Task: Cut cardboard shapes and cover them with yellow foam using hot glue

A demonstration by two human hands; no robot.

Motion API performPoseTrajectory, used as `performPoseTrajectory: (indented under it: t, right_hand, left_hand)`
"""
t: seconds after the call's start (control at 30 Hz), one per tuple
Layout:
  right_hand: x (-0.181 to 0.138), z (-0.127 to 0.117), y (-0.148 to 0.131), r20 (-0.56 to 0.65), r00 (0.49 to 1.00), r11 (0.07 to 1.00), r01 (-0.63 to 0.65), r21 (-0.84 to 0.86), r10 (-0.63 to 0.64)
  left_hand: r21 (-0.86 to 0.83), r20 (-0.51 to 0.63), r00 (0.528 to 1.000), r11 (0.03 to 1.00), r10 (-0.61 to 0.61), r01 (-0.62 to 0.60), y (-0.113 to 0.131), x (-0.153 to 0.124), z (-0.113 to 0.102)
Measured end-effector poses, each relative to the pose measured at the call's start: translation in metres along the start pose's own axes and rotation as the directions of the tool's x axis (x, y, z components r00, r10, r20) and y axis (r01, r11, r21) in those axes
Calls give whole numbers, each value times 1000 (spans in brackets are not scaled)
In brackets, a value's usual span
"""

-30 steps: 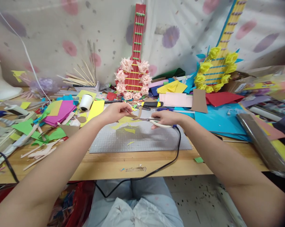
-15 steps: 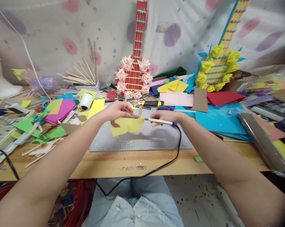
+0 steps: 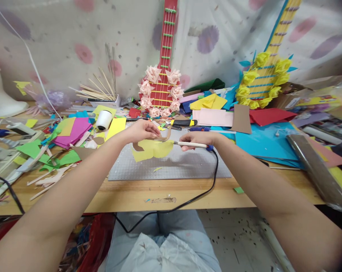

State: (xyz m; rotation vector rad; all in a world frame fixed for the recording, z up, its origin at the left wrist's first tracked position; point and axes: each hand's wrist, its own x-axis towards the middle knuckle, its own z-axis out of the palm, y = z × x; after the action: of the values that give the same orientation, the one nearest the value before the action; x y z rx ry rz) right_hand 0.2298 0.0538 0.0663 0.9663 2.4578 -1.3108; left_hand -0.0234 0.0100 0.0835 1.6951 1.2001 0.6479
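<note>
My left hand [image 3: 145,130] is closed, its fingertips pinching a yellow cut-out piece [image 3: 154,150] that looks like foam or paper, with curved edges. Thin brown strips [image 3: 137,147] lie along the upper edge and left end of that piece. In my right hand [image 3: 191,139] is a soldering iron [image 3: 195,144] with a white handle, a blue end and a black cord. Its metal tip points left and meets or nearly meets the right end of the yellow piece; actual contact I cannot tell. Both hands are over a grey cutting mat [image 3: 188,168].
A blue glue gun [image 3: 199,129] and a yellow-black utility knife [image 3: 184,122] lie behind my right hand. Two flower-trimmed guitar models, one red [image 3: 161,90] and one yellow [image 3: 263,81], lean at the back. The black cord [image 3: 185,204] crosses the table's front edge. Coloured sheets and scraps surround the mat.
The brown strip by my left fingertips has tilted slightly. Both hands stay nearly in place, with the iron's tip still at the yellow piece's right end. The view has shifted a little.
</note>
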Motion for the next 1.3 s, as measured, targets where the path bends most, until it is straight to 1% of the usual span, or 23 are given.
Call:
performPoseTrajectory:
  t: [0.13, 0.33, 0.7, 0.83, 1.07, 1.3]
  right_hand:
    - [1, -1, 2, 2, 1000, 1000, 3, -25, -3]
    - [1, -1, 0, -13, 1000, 1000, -16, 7, 17]
    - [1, -2, -1, -42, 998, 997, -43, 59, 46]
    - [1, -4, 0, -51, 997, 997, -56, 54, 59]
    - [-1, -7, -4, -51, 994, 995, -94, 32, 95]
    - [-2, -5, -6, -57, 995, 995, -82, 48, 85]
  left_hand:
    - [25, 9, 1000, 1000, 6, -7, -1, 1, 0]
    - [44, 10, 1000, 999, 14, -14, -3, 4, -1]
    - [72, -6, 1000, 997, -30, 31, -1, 6, -1]
    - [54, 2, 1000, 998, -24, 24, -3, 9, -1]
    - [-6, 3, 998, 998, -63, 63, -4, 12, -1]
    - [-49, 6, 996, 995, -90, 90, -8, 11, -2]
